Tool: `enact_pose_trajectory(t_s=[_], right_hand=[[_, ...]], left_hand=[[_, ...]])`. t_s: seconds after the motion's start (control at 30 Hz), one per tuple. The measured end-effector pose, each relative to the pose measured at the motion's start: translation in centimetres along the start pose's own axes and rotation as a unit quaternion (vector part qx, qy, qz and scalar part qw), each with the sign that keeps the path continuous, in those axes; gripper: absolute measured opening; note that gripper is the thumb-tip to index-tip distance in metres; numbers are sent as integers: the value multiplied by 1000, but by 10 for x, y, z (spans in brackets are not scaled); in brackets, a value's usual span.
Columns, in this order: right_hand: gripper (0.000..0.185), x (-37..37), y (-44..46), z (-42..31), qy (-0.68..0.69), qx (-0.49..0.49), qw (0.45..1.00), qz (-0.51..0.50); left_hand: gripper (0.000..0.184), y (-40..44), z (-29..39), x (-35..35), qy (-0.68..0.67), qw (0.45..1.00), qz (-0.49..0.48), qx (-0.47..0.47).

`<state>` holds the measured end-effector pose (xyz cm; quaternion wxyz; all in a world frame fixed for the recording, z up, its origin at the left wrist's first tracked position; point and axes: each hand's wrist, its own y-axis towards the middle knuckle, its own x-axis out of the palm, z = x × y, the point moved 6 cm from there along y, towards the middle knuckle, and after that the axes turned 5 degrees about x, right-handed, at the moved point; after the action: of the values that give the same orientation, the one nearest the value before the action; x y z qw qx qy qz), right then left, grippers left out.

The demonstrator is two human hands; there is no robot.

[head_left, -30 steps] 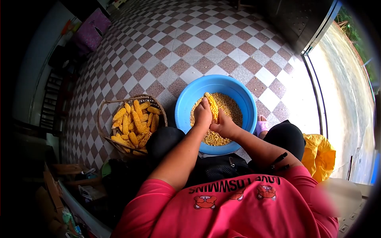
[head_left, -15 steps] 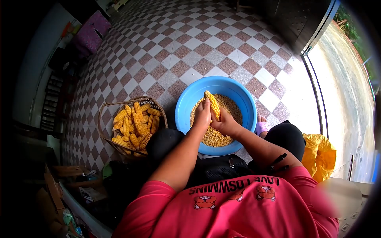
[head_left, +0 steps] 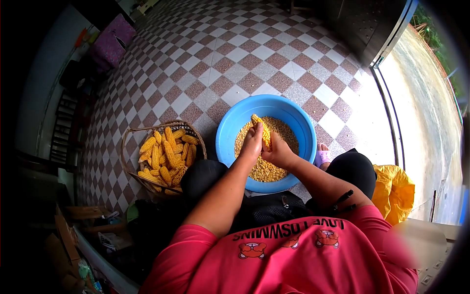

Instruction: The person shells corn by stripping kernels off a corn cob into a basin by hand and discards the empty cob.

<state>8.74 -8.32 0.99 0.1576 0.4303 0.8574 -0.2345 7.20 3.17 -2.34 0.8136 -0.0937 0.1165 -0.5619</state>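
Over a blue basin [head_left: 226, 130] I hold a yellow corn cob [head_left: 265, 132] tilted upward, its tip pointing away from me. My left hand [head_left: 251, 141] grips it from the left side, fingers wrapped round it. My right hand [head_left: 279, 151] closes on its lower right side, thumb up along the kernels. The lower end of the cob is hidden by my hands. Loose corn kernels [head_left: 268, 171] cover the bottom of the basin beneath both hands.
A wicker basket [head_left: 128, 164] full of corn cobs [head_left: 169, 152] stands left of my knee. A yellow sack [head_left: 393, 191] lies at my right, near the doorway. One foot in a pink sandal [head_left: 322, 156] is beside the basin. Checkered tiles [head_left: 220, 63] spread ahead.
The cob's tip sits slightly lower, and my left hand has shifted a little on it. Both hands keep their hold; basin and basket stay put.
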Motion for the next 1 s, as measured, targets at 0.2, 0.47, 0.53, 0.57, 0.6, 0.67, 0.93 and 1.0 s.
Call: enact_pose_trajectory(t_s=[0.2,0.47,0.53,0.57,0.6,0.67,0.93,1.0], right_hand=[[45,0,-3,-5,-27,-4,1000,1],[48,-3,-6,-13,203,81,971,-99],[48,-1,4,0,107,7,994,-18],[47,-3,7,3,8,-68,996,62],[47,-2,7,5,8,-67,996,63],[45,2,5,6,-39,-98,992,68],[41,-3,-10,-12,426,97,889,-139],[40,3,-7,-6,405,90,899,-144]], left_hand=[[56,-4,12,-1,100,989,67,83],[52,0,7,-3,-29,987,86,132],[52,-10,21,0,5,995,32,91],[53,-15,23,5,38,998,-20,48],[55,-14,19,12,6,998,-44,41],[56,-13,8,14,-43,998,-34,8],[48,-7,1,6,-202,977,-7,-68],[48,-10,-1,14,-188,980,7,-67]])
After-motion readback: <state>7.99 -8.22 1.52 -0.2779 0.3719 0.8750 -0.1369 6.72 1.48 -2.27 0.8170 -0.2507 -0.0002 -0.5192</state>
